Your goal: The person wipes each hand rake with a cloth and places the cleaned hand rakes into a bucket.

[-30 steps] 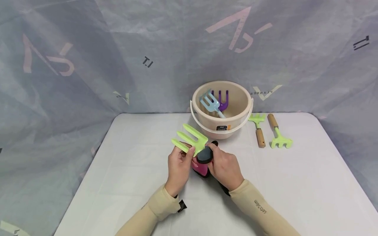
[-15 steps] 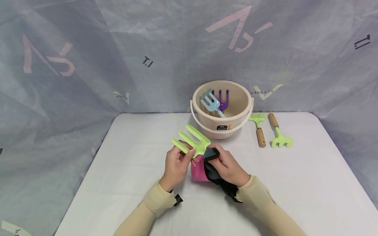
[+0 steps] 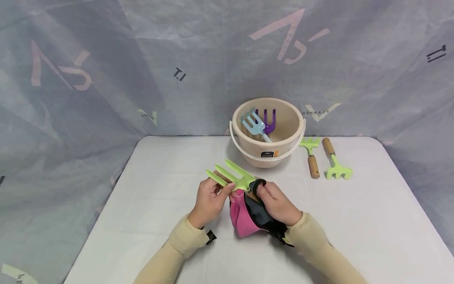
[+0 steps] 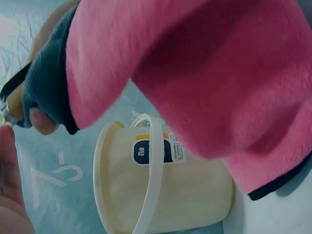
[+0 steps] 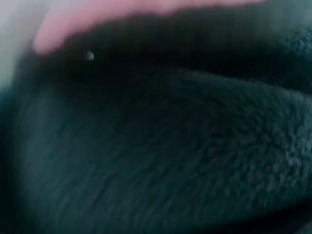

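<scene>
My left hand pinches the head of a lime-green hand fork, thumb on top, its three tines pointing up and left. My right hand grips a cleaning cloth, pink on one face and dark grey on the other with black edging, wrapped around the fork's handle. A bit of the wooden handle shows beside the metal collar in the left wrist view; cloth hides the rest. Below the hands the cloth hangs in folds. Dark plush cloth fills most of the right wrist view, blurred.
Behind the hands stands a beige bucket with a white handle. Inside it lean a light blue fork and a purple fork. To its right lie a small green rake and another green rake, both wood-handled, on the white table.
The fork has tipped and dropped slightly toward me, still in my left hand. My right hand has shifted the cloth right and down along the handle, and more pink now hangs below.
</scene>
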`<state>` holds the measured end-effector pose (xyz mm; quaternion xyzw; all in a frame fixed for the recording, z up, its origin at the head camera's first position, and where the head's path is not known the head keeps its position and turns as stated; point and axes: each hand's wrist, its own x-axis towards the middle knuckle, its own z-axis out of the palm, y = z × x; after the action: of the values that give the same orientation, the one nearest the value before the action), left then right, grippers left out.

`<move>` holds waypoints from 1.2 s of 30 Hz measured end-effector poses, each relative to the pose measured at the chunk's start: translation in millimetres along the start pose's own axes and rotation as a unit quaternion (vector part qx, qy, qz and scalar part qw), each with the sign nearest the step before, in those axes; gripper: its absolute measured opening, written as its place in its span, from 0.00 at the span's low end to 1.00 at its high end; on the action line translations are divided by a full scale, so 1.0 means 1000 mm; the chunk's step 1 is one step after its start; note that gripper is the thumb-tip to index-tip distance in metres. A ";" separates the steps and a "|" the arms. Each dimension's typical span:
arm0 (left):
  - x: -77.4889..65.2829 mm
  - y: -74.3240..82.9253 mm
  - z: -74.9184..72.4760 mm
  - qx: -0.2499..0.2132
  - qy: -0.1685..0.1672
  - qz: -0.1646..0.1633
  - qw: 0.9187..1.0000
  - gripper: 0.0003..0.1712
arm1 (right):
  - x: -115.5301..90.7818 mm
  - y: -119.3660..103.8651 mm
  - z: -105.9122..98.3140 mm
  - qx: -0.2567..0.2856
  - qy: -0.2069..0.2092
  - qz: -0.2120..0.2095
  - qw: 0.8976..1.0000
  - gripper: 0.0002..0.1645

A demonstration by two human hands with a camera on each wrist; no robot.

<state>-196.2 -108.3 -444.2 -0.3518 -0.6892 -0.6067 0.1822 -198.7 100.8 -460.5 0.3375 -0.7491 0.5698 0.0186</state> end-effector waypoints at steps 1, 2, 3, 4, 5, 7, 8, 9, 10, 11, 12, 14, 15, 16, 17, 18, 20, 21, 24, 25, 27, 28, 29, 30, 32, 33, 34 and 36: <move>0.000 -0.001 0.001 0.003 0.007 -0.009 1.000 0.03 | 0.001 0.001 0.001 -0.031 0.012 -0.020 0.999 0.26; 0.000 -0.002 0.002 0.004 0.013 -0.017 1.000 0.03 | 0.002 0.002 0.002 -0.061 0.026 -0.036 0.997 0.26; 0.000 -0.003 0.002 0.005 0.019 -0.024 1.000 0.03 | 0.003 0.002 0.002 -0.093 0.039 -0.047 0.994 0.25; 0.000 -0.004 0.003 0.003 0.025 -0.030 0.999 0.03 | 0.003 0.004 0.002 -0.127 0.051 -0.055 0.989 0.25; -0.001 -0.005 0.004 -0.002 0.031 -0.036 0.999 0.03 | 0.002 0.004 0.003 -0.160 0.061 -0.058 0.984 0.23; -0.001 -0.006 0.005 -0.012 0.045 -0.055 0.997 0.03 | 0.002 0.007 0.004 -0.230 0.084 -0.064 0.968 0.19; -0.001 -0.007 0.005 -0.019 0.053 -0.067 0.996 0.05 | 0.001 0.008 0.004 -0.263 0.095 -0.068 0.958 0.18; -0.001 -0.007 0.005 -0.022 0.060 -0.079 0.995 0.05 | 0.001 0.010 0.004 -0.295 0.104 -0.075 0.947 0.19; -0.001 -0.007 0.005 -0.026 0.070 -0.093 0.993 0.06 | 0.001 0.011 0.004 -0.323 0.111 -0.083 0.936 0.21; -0.001 -0.007 0.004 -0.028 0.080 -0.107 0.991 0.07 | 0.001 0.013 0.004 -0.345 0.116 -0.092 0.927 0.23; 0.000 -0.007 0.004 -0.028 0.092 -0.121 0.988 0.08 | 0.001 0.014 0.004 -0.363 0.120 -0.101 0.918 0.26; 0.001 -0.008 0.003 -0.028 0.118 -0.148 0.982 0.10 | 0.002 0.017 0.001 -0.384 0.128 -0.118 0.907 0.32; 0.002 -0.008 0.002 -0.029 0.129 -0.158 0.979 0.10 | 0.002 0.017 0.000 -0.390 0.130 -0.124 0.903 0.35; 0.002 -0.008 0.001 -0.032 0.139 -0.165 0.976 0.11 | 0.003 0.018 -0.002 -0.393 0.129 -0.129 0.901 0.35; 0.003 -0.008 0.001 -0.033 0.146 -0.169 0.974 0.12 | 0.003 0.019 -0.004 -0.394 0.127 -0.131 0.901 0.35; 0.004 -0.008 0.000 -0.034 0.153 -0.168 0.973 0.12 | 0.003 0.019 -0.006 -0.394 0.125 -0.131 0.901 0.32; 0.005 -0.009 -0.003 -0.038 0.165 -0.162 0.972 0.13 | 0.003 0.021 -0.011 -0.394 0.123 -0.124 0.902 0.23; 0.005 -0.009 -0.006 -0.041 0.176 -0.157 0.971 0.13 | 0.002 0.021 -0.014 -0.394 0.125 -0.117 0.903 0.18; 0.009 -0.010 -0.016 -0.048 0.230 -0.142 0.962 0.11 | 0.001 0.022 -0.026 -0.391 0.147 -0.095 0.904 0.09; 0.010 -0.011 -0.020 -0.051 0.249 -0.138 0.957 0.11 | 0.001 0.022 -0.030 -0.390 0.157 -0.087 0.903 0.07; 0.011 -0.013 -0.028 -0.056 0.281 -0.136 0.948 0.10 | 0.000 0.022 -0.037 -0.386 0.174 -0.078 0.902 0.06; 0.012 -0.014 -0.031 -0.058 0.291 -0.135 0.945 0.09 | 0.000 0.022 -0.040 -0.384 0.180 -0.077 0.902 0.05; 0.012 -0.015 -0.033 -0.059 0.296 -0.135 0.944 0.09 | 0.000 0.022 -0.043 -0.382 0.186 -0.075 0.902 0.05; 0.013 -0.016 -0.035 -0.061 0.299 -0.135 0.942 0.09 | 0.000 0.022 -0.045 -0.380 0.189 -0.073 0.902 0.04; 0.014 -0.018 -0.036 -0.071 0.304 -0.138 0.940 0.10 | 0.001 0.022 -0.047 -0.377 0.191 -0.071 0.904 0.04; 0.015 -0.019 -0.036 -0.075 0.305 -0.139 0.939 0.11 | 0.001 0.022 -0.048 -0.375 0.191 -0.069 0.905 0.04; 0.015 -0.020 -0.036 -0.079 0.306 -0.142 0.938 0.11 | 0.002 0.022 -0.048 -0.374 0.190 -0.067 0.906 0.05; 0.016 -0.021 -0.035 -0.084 0.308 -0.147 0.936 0.12 | 0.003 0.024 -0.047 -0.371 0.182 -0.061 0.908 0.06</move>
<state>-228.0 -138.3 -440.9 -0.0560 -0.5899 -0.7609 0.2644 -230.0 143.5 -462.8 0.2418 -0.8678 0.3001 0.3137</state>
